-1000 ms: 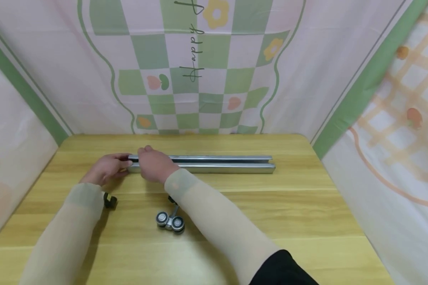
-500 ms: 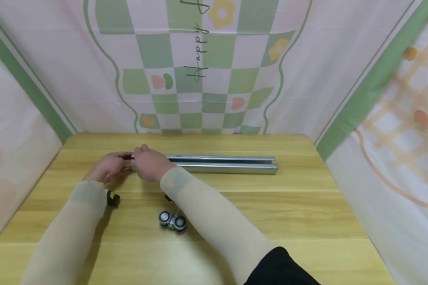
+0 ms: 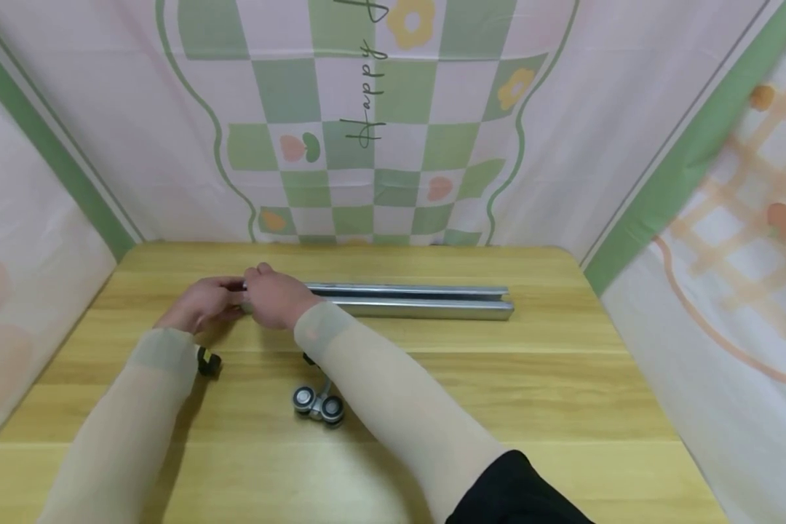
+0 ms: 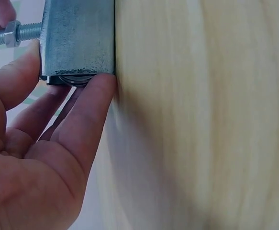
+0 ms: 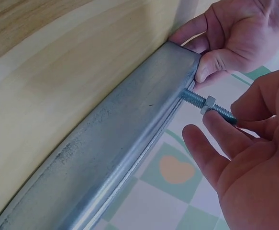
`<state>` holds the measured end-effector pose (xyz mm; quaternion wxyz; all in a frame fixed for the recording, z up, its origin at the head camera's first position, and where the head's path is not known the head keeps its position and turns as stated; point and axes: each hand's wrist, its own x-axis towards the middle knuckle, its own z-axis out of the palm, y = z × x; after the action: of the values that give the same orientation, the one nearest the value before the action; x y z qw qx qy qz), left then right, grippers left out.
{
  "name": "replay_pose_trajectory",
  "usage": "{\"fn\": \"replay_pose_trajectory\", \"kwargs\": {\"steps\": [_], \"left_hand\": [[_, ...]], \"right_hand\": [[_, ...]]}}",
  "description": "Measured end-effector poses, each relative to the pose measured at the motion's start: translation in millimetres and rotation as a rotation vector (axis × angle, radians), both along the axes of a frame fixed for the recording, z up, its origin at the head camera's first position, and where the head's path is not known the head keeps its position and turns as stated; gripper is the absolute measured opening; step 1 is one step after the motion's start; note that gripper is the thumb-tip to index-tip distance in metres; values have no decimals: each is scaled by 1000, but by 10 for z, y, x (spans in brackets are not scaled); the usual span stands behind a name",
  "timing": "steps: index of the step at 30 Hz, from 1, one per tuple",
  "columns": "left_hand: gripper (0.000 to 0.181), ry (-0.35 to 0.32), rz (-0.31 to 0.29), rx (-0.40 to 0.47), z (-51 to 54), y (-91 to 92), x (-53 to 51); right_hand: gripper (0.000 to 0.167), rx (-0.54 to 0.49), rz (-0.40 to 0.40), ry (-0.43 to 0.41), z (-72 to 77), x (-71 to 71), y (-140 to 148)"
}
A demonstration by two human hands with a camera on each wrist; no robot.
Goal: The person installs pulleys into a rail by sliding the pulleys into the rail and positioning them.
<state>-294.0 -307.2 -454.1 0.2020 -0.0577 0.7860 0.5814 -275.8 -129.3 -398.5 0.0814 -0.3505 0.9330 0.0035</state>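
Note:
A slotted metal rail (image 3: 426, 308) lies lengthwise across the far part of the table. My left hand (image 3: 199, 304) grips its left end, thumb on the slotted face and fingers against the open end. Part of a wheel (image 4: 76, 80) shows inside that opening. From the slot sticks a threaded bolt (image 5: 194, 98) with a hex nut (image 5: 209, 103) on it. Fingers of my right hand (image 3: 278, 297) pinch the bolt's outer part, and this hand hides the rail's left end in the head view. A second roller trolley (image 3: 317, 407) lies on the table, partly behind my right forearm.
The wood-grain table (image 3: 530, 393) ends at a patterned cloth (image 3: 393, 189) hanging behind it, with more cloth at both sides. A small black device (image 3: 208, 362) sits at my left wrist.
My right hand has shifted slightly left along the rail, closer to my left hand. The left hand keeps to the rail's end. The head view has shifted a little.

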Motion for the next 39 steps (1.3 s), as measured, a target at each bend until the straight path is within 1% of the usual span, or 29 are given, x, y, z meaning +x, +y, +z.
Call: {"fn": "replay_pose_trajectory", "kwargs": {"steps": [3,6,10,12,16,22,27,33,39], "left_hand": [[59,3,1,6,-1,16,-6],[58,8,-2,31,5,26,5],[59,1,-12,42,11,27,24],[60,-5,-10,21,14,25,25],[61,-9,0,-7,8,23,14],[62,-23,25,17,10,38,6],[63,-26,27,-5,18,32,14],[63,-22,21,-5,1,27,4],[64,-35,25,-12,33,41,9]], "right_hand": [[57,11,-13,-16,-2,7,18],[68,14,-32,-71,2,12,49],[78,-41,-67,-146,-9,-11,179],[79,-76,-74,-153,-9,-34,285],[76,-101,-75,-147,26,-83,541],[72,-110,-63,-94,45,-179,944],[69,-117,-63,-50,46,-223,1251],[67,-120,-99,-13,92,-188,1673],[64,-131,-98,20,69,-77,2096]]}}
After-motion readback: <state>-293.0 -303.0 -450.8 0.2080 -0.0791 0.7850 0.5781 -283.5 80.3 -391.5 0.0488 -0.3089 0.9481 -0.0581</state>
